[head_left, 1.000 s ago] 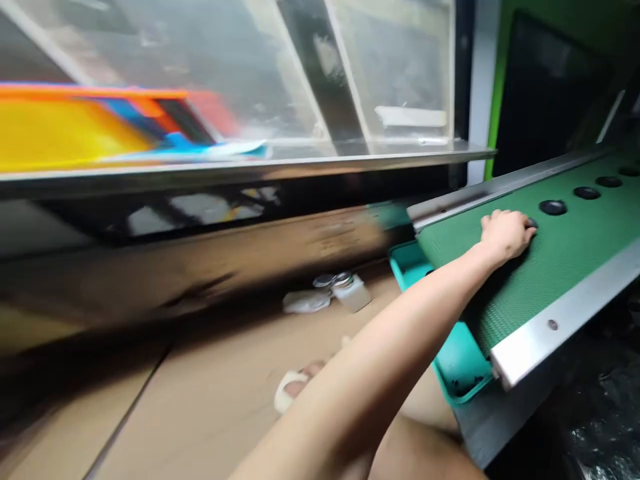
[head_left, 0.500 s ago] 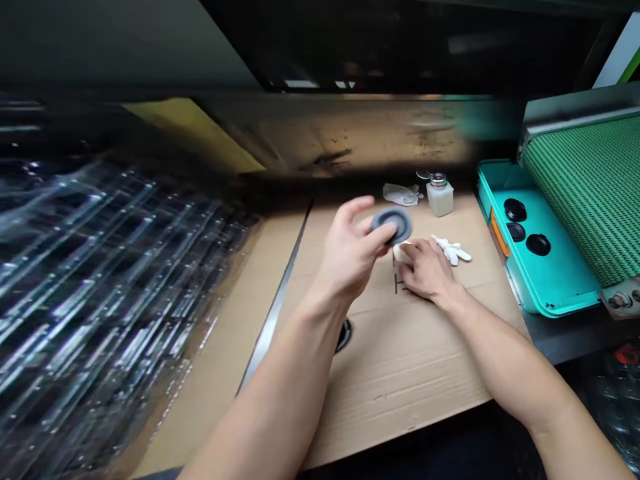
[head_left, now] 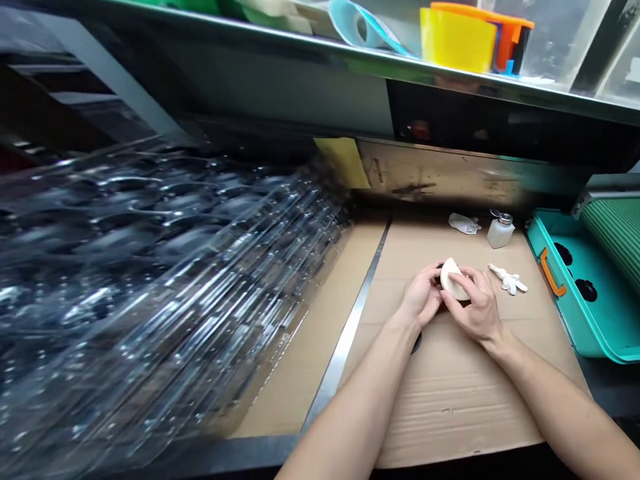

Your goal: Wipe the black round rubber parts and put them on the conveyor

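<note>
Over the cardboard sheet (head_left: 450, 400), my two hands are together. My left hand (head_left: 421, 295) is closed round a dark round part (head_left: 439, 267), mostly hidden by fingers and pad. In my right hand (head_left: 477, 303) is a cream-coloured pad (head_left: 451, 277), pressed against that dark part with the fingers bent over it. Another black round part (head_left: 417, 343) lies on the cardboard, partly covered by my left forearm. Right of my hands is a small crumpled white item (head_left: 510, 281), perhaps a glove.
Stacked clear plastic trays (head_left: 200, 300) fill the left. A metal strip (head_left: 345, 343) crosses the cardboard. At the back stand a pump bottle (head_left: 501, 232) and a crumpled whitish wad (head_left: 464, 223). A teal bin (head_left: 595, 333) with black parts sits beside a green conveyor belt (head_left: 617, 223). A shelf (head_left: 300, 47) hangs above.
My view has turned left and up. The dark part in my left hand has come down to my right hand, which has lifted off the cardboard and holds the cream pad against it.
</note>
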Motion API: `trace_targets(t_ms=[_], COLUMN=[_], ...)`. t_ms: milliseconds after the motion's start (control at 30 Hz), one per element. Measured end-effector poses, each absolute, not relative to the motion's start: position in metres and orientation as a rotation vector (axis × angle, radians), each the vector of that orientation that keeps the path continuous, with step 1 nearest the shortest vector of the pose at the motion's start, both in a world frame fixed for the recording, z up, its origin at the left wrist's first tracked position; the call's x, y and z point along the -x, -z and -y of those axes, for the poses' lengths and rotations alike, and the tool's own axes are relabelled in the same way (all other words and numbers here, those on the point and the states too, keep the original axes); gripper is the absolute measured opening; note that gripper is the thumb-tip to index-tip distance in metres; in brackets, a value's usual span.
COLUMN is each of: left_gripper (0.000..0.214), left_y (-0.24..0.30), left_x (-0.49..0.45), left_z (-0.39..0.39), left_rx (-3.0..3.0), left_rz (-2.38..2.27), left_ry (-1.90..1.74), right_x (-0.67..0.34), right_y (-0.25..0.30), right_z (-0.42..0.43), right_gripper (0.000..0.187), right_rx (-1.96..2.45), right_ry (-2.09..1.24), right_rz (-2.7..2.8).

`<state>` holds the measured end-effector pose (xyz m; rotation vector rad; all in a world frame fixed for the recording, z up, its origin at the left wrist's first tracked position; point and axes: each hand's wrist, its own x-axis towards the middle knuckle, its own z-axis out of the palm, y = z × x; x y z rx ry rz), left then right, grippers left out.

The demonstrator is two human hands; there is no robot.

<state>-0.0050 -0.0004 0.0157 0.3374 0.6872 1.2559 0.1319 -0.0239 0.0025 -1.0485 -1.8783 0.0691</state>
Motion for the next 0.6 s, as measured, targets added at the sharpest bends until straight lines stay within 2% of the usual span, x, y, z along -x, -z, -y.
trace_targets(t_ms=[33,200,600], left_gripper=[0.012,0.027,0.024], left_y=[-0.016,-0.014,-0.009], left_x=[0.004,-0.002,0.001], left_z=[0.001,-0.002,-0.005], left_rx=[-0.328,-0.298,-0.346], left_rz=[-0.641,-0.706,-0.679], left_ry=[-1.216,-1.132,-1.247], right_x=[-0.131,-0.131,-0.129], right_y=[0.0,0.008,0.009], right_z=[0.02,0.005,0.009], right_gripper=[0.029,0.03,0.034], right_rx=[1.062,1.192,1.202], right_ry=[-0.035,0.024,0.005], right_rz=[1.881,1.851,1.991])
